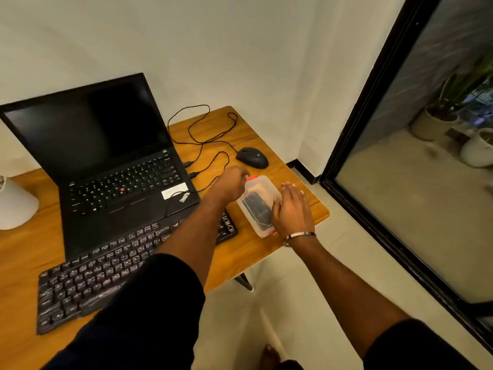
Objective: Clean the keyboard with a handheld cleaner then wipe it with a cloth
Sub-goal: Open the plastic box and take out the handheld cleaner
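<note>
A black external keyboard (pixel 88 279) lies at the front of the wooden table (pixel 240 252), partly under my left forearm. To its right stands a clear plastic box (pixel 260 201) with red clips and a dark object inside. My left hand (pixel 232 182) curls its fingers over the box's far end by a red clip. My right hand (pixel 292 209) rests flat on the box's right side, fingers straight. No cloth shows.
An open black laptop (pixel 106 166) stands behind the keyboard, with two cables plugged into its right side. A black mouse (pixel 252 157) sits at the back right. A white lamp base (pixel 13 204) is at the left edge. A glass door (pixel 416 166) is on the right.
</note>
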